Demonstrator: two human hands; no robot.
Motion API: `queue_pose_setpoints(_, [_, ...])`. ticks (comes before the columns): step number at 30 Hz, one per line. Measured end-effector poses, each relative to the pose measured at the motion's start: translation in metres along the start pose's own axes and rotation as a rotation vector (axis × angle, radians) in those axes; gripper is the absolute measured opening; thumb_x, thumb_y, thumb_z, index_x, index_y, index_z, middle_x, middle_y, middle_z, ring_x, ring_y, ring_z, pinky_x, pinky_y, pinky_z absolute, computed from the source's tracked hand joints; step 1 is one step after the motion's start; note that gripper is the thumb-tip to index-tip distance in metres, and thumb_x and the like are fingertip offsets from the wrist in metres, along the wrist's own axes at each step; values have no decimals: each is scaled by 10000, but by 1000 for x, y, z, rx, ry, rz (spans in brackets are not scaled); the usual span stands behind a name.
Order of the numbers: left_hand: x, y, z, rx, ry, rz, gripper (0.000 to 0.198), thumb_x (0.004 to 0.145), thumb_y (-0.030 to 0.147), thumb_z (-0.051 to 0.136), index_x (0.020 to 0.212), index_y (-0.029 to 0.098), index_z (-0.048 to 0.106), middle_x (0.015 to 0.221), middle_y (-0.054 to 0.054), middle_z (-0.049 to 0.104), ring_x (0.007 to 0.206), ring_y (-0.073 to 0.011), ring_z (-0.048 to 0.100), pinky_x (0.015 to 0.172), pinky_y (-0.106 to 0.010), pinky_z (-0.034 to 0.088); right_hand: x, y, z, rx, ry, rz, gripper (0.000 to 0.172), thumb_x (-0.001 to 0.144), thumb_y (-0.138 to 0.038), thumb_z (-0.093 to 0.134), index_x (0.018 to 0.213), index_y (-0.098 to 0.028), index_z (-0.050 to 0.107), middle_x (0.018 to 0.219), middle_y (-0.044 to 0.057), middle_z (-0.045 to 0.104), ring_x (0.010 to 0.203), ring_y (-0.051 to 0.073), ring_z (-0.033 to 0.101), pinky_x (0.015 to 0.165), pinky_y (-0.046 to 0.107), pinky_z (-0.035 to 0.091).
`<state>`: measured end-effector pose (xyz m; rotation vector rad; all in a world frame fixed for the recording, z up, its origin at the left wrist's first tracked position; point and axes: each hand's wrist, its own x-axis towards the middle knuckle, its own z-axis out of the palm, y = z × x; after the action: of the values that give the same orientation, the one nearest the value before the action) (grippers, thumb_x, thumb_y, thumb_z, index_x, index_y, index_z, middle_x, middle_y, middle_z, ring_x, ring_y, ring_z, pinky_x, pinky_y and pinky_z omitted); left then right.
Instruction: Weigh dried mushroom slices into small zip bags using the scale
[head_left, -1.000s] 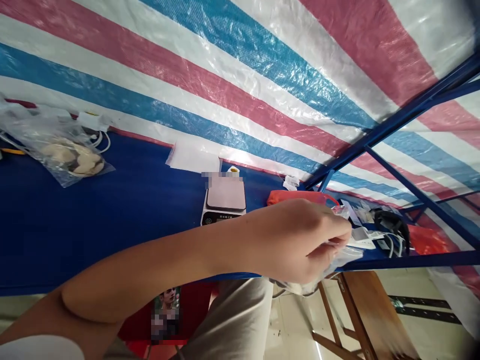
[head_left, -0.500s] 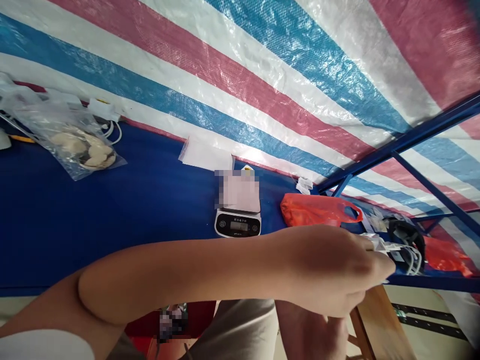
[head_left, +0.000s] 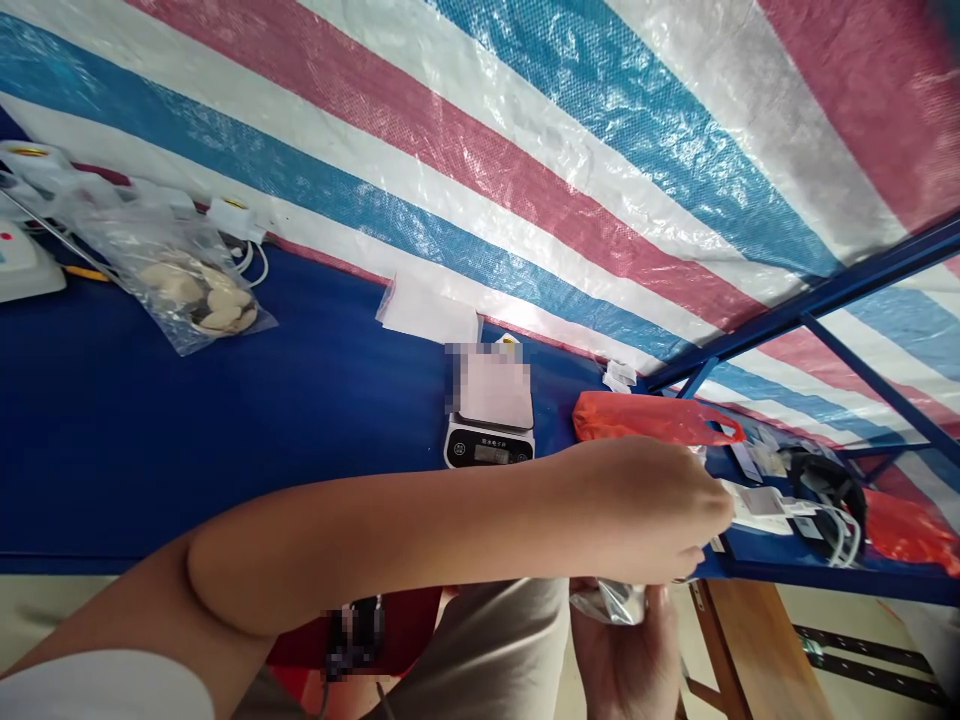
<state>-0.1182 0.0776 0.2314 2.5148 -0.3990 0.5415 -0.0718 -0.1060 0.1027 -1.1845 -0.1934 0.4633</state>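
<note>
My left arm reaches across the view from the left. My left hand (head_left: 652, 510) is closed in a loose fist beyond the near table edge, its fingertips hidden on the far side. Just below it, my right hand (head_left: 626, 645) holds a small clear plastic bag (head_left: 619, 603), partly covered by the left hand. What the bag contains is hard to make out. Left of the hands stands a white kitchen scale (head_left: 491, 445) with a pinkish platform and a dark display. Behind my left hand lies a red plastic bag (head_left: 645, 415).
On the blue table (head_left: 322, 400), a clear bag of pale pieces (head_left: 214, 300) lies at left, beside white power plugs (head_left: 236, 217). White paper (head_left: 429, 312) rests at the back. Cables (head_left: 844, 525) and another red bag (head_left: 907, 530) are at right, near a wooden stool (head_left: 757, 640).
My left hand has drawn back leftward, from near the white items at right to above my right hand. The clear plastic bag in my right hand has come into sight. The view has shifted slightly.
</note>
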Motion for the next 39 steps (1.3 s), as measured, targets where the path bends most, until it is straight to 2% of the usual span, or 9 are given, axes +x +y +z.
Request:
queue_pose_setpoints(6, [-6, -6, -15, -170, 10, -3, 284, 960, 323, 626, 732, 154, 643, 770, -80, 683, 661, -161, 590, 587, -334, 399, 7, -12, -9, 156, 9, 73, 534, 897, -542, 793, 1389, -358, 694, 1189, 35, 796, 1016, 194, 760, 795, 302, 651])
queue_pose_setpoints(9, [-8, -17, -18, -317, -36, -34, 364, 954, 415, 653, 685, 183, 571, 714, -32, 630, 625, -135, 544, 595, -323, 369, 14, -14, -20, 201, -79, 203, 538, 848, -556, 837, 1318, -312, 743, 1241, 83, 779, 1056, 232, 760, 769, 331, 658])
queue_pose_setpoints(12, [-8, -22, -14, -381, -82, -60, 444, 900, 515, 697, 657, 211, 482, 660, 7, 555, 590, -128, 486, 563, -329, 332, 17, -12, -21, 209, -109, 170, 534, 846, -506, 857, 1331, -322, 730, 1210, 56, 787, 1054, 208, 753, 841, 336, 658])
queue_pose_setpoints(14, [-8, -20, -11, -358, -101, -32, 437, 891, 415, 699, 624, 223, 412, 612, 15, 502, 567, -126, 448, 550, -335, 314, 17, -11, -17, 209, -77, 110, 494, 874, -467, 843, 1333, -329, 723, 1144, 21, 799, 979, 170, 751, 868, 312, 650])
queue_pose_setpoints(17, [-7, -15, -5, -337, -32, 30, 404, 871, 191, 622, 588, 230, 336, 589, 5, 492, 561, -119, 434, 571, -333, 323, 17, -10, -17, 227, -102, 124, 450, 893, -477, 820, 1308, -325, 733, 1097, 4, 800, 853, 140, 731, 717, 253, 630])
queue_pose_setpoints(19, [-4, -13, 0, -383, 43, 22, 375, 880, 192, 593, 601, 228, 345, 611, -3, 523, 561, -115, 450, 579, -327, 330, 18, -9, -21, 266, -156, 155, 513, 854, -552, 831, 1313, -347, 728, 1126, -5, 794, 851, 154, 730, 661, 268, 620])
queue_pose_setpoints(26, [5, -10, 24, -423, 65, 5, 286, 917, 320, 556, 676, 217, 441, 721, -61, 646, 630, -150, 548, 579, -316, 369, 20, 4, -22, 354, -205, 104, 843, 726, -721, 847, 1479, -433, 599, 1366, 17, 731, 1159, 262, 718, 874, 471, 654])
queue_pose_setpoints(33, [2, -7, 22, -354, 86, -115, 100, 864, 257, 564, 793, 192, 536, 741, -54, 647, 637, -153, 533, 567, -308, 373, 13, 0, -5, 342, -51, 56, 626, 851, -582, 791, 1426, -375, 659, 1188, 25, 810, 1008, 227, 778, 800, 417, 681])
queue_pose_setpoints(39, [-3, -5, 22, -252, 148, -209, 89, 900, 238, 530, 901, 165, 581, 776, -59, 656, 644, -155, 539, 548, -309, 342, 5, -13, 12, 318, -61, 65, 644, 792, -586, 840, 1377, -363, 690, 1137, 10, 818, 973, 229, 780, 803, 425, 683])
